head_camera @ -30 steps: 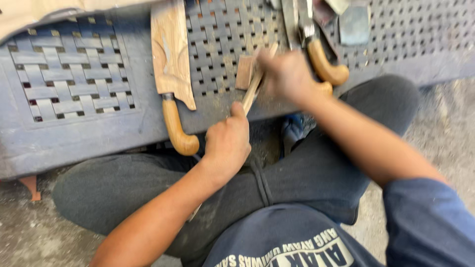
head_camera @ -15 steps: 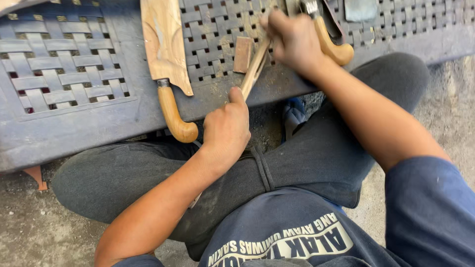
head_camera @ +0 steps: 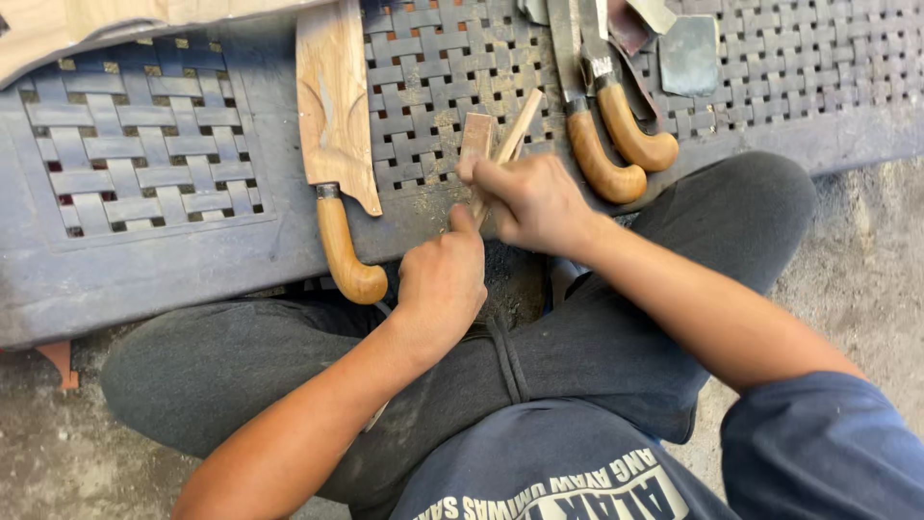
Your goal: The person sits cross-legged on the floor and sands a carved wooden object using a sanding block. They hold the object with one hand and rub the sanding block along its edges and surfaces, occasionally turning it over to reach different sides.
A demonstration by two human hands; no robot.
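Head view: the left hand (head_camera: 441,281) and right hand (head_camera: 532,200) both clench a slim wooden strip (head_camera: 515,130) propped against the grey lattice desk (head_camera: 144,260), beside a sheathed knife (head_camera: 337,164); shaping appears unfinished.

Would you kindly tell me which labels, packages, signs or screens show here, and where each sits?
Small label: on the blade of one knife at top centre, dark patch with pale marks.
Shirt print: on the person's dark blue shirt at bottom centre, pale block lettering, upside down.
No packages, signs or screens.
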